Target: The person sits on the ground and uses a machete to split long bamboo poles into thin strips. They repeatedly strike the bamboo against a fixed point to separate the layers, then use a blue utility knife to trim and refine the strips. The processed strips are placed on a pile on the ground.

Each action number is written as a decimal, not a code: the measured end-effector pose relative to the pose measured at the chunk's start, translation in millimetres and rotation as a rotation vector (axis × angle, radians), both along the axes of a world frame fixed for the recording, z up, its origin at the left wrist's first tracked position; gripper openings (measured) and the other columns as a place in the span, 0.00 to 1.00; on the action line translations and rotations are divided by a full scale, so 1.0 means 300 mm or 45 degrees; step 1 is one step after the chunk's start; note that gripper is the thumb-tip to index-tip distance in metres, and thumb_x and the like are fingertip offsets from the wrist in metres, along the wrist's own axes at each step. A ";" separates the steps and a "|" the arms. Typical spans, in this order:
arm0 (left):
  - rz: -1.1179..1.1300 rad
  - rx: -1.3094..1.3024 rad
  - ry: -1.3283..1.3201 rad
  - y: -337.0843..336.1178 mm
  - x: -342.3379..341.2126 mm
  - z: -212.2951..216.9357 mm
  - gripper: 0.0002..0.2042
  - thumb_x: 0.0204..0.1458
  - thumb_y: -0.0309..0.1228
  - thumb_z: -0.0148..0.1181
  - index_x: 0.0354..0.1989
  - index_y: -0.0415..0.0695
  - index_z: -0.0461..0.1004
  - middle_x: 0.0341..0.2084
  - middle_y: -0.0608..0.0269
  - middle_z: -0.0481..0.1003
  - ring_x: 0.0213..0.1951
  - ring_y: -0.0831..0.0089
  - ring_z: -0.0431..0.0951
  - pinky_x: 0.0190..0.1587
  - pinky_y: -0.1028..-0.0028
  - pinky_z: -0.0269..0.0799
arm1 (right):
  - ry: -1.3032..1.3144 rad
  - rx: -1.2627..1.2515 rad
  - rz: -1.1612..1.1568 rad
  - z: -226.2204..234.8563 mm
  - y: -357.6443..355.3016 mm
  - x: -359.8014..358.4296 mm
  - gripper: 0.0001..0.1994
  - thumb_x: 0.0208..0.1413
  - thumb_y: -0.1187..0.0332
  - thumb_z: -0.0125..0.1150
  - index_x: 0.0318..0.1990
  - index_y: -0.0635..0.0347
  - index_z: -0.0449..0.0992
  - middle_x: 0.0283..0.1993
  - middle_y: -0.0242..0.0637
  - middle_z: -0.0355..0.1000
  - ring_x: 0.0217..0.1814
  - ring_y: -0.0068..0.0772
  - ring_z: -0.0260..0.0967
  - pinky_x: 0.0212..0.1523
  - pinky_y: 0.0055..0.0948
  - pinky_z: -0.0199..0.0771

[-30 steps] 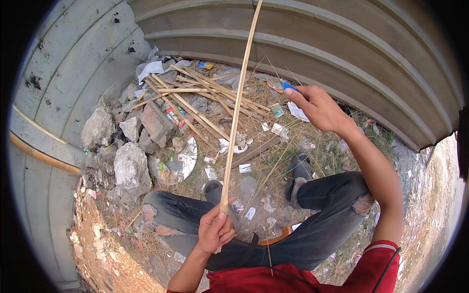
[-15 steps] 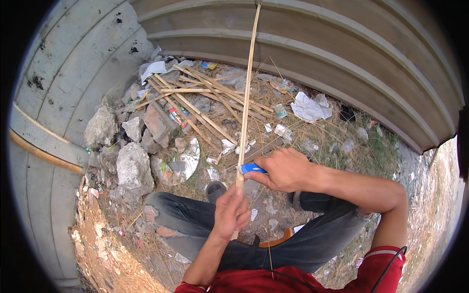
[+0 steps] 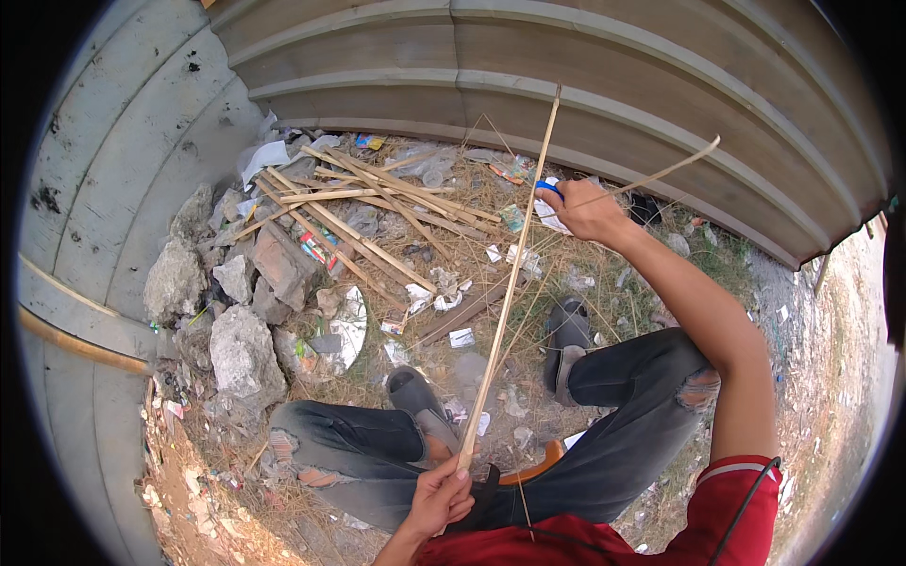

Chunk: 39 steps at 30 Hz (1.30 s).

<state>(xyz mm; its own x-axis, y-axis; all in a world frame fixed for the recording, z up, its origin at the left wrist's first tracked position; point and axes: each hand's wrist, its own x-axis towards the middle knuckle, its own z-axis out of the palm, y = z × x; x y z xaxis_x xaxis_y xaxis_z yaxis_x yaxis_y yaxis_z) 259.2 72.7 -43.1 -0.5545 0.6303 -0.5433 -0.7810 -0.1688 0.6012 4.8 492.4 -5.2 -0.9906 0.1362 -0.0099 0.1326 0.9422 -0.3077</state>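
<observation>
A long, thin bamboo strip (image 3: 503, 335) slants up from my lap toward the metal wall. My left hand (image 3: 440, 497) is closed round its near end, thumb on top. Farther along the strip, my right hand (image 3: 587, 209) grips a blue cutter knife (image 3: 549, 191) against it; the blade is hardly visible. A thin, curved sliver (image 3: 675, 162) sticks out to the right behind my right hand. Whether the sliver is still joined to the strip I cannot tell.
A pile of bamboo strips (image 3: 377, 193) lies ahead on littered dry grass. Rocks (image 3: 241, 351) stand at the left beside a grey panel wall (image 3: 142, 160). A corrugated metal wall (image 3: 604, 61) closes off the far side. My sandalled feet rest in front of me.
My right hand has slid the cutter knife far up along the strip, away from me. The left hand has come closer to my body, and the strip now leans right. A sliver now shows.
</observation>
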 end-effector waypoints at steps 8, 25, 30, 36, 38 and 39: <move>-0.074 -0.349 -0.353 -0.258 0.214 -0.038 0.21 0.65 0.33 0.53 0.66 0.47 0.67 0.16 0.80 0.55 0.15 0.86 0.54 0.17 0.83 0.49 | -0.023 0.210 -0.184 -0.122 0.166 -0.048 0.33 0.68 0.42 0.41 0.40 0.67 0.81 0.41 0.62 0.77 0.48 0.65 0.75 0.51 0.56 0.75; 0.213 0.291 0.000 -0.205 0.063 -0.035 0.22 0.70 0.37 0.44 0.70 0.43 0.60 0.16 0.73 0.53 0.12 0.85 0.47 0.16 0.80 0.48 | -0.076 0.062 0.146 -0.001 0.033 0.038 0.34 0.58 0.37 0.57 0.43 0.67 0.78 0.34 0.52 0.78 0.37 0.51 0.76 0.42 0.47 0.75; 0.150 0.497 0.214 -0.023 -0.133 -0.006 0.23 0.71 0.36 0.42 0.71 0.42 0.57 0.17 0.73 0.53 0.13 0.86 0.48 0.17 0.81 0.50 | 0.195 -1.168 0.132 0.183 -0.219 0.079 0.29 0.59 0.43 0.63 0.45 0.65 0.77 0.27 0.35 0.76 0.27 0.21 0.68 0.28 0.29 0.65; 0.036 0.162 0.824 0.127 -0.271 -0.013 0.24 0.70 0.35 0.44 0.72 0.41 0.56 0.17 0.73 0.61 0.14 0.87 0.57 0.19 0.81 0.54 | 0.264 -1.419 0.254 0.285 -0.398 0.168 0.23 0.59 0.54 0.68 0.51 0.66 0.77 0.32 0.32 0.80 0.25 0.13 0.65 0.26 0.19 0.62; -0.124 -0.067 0.964 0.152 -0.337 0.046 0.23 0.70 0.34 0.44 0.71 0.40 0.57 0.18 0.71 0.65 0.16 0.87 0.62 0.21 0.82 0.57 | 0.349 -1.488 0.195 0.268 -0.378 0.161 0.22 0.59 0.55 0.68 0.52 0.65 0.77 0.32 0.31 0.79 0.24 0.12 0.65 0.25 0.18 0.62; -0.198 -0.176 1.027 0.159 -0.366 0.070 0.23 0.70 0.34 0.44 0.70 0.40 0.58 0.19 0.71 0.67 0.17 0.87 0.64 0.21 0.82 0.59 | 0.318 -1.531 0.211 0.285 -0.363 0.161 0.21 0.59 0.56 0.69 0.52 0.63 0.77 0.32 0.31 0.79 0.22 0.11 0.64 0.22 0.17 0.62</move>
<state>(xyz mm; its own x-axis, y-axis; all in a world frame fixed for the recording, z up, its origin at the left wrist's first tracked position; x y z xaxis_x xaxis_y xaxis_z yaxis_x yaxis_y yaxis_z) 149.3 120.5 -22.1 -0.7190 0.6885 -0.0947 -0.1100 0.0218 0.9937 53.1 383.4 80.2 -0.9878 0.0440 0.1496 -0.1477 0.0437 -0.9881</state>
